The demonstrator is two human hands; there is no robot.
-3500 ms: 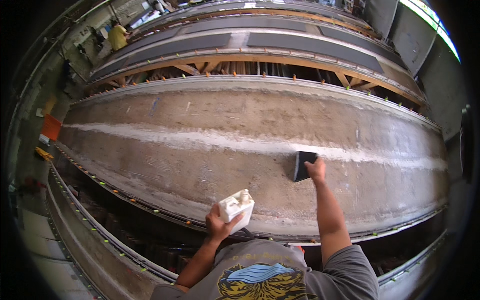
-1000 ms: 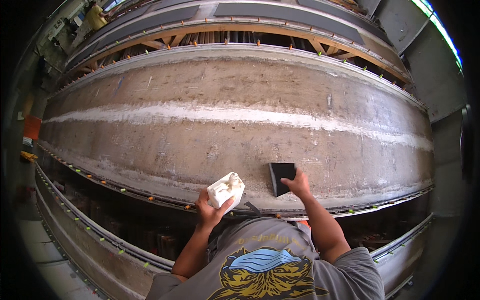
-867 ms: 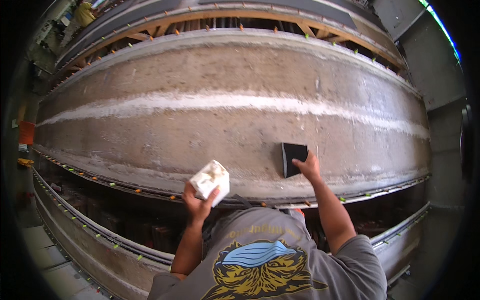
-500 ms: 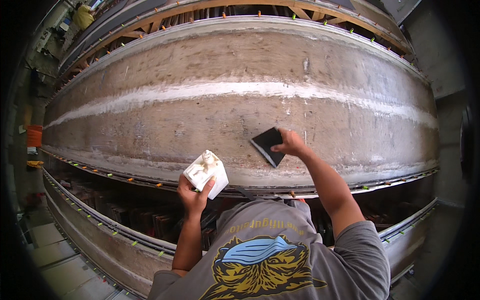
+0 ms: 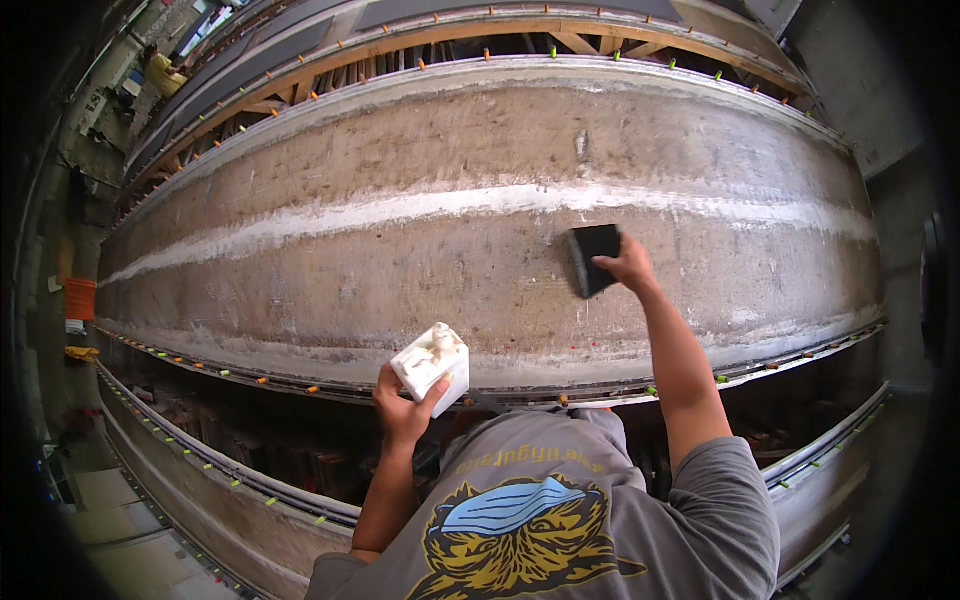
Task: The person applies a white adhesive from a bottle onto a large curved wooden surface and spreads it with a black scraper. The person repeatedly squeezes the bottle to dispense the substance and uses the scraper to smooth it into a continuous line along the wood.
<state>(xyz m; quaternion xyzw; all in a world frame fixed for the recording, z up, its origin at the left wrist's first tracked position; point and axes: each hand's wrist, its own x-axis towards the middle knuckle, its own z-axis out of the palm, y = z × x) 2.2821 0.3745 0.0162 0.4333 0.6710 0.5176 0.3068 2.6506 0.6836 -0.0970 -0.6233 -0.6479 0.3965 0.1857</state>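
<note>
While container (image 5: 436, 366) in left hand (image 5: 404, 408), yellow lettering (image 5: 535, 455)

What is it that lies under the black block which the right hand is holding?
Beneath the black block, held by the right hand, is the brown, stained tabletop, visible around it. The patch directly below is covered; whether the block touches it, I cannot tell.

Left fingers (image 5: 386, 383) grip a white container (image 5: 430, 364), right fingers (image 5: 608, 264) a black pad (image 5: 592, 254).
</note>
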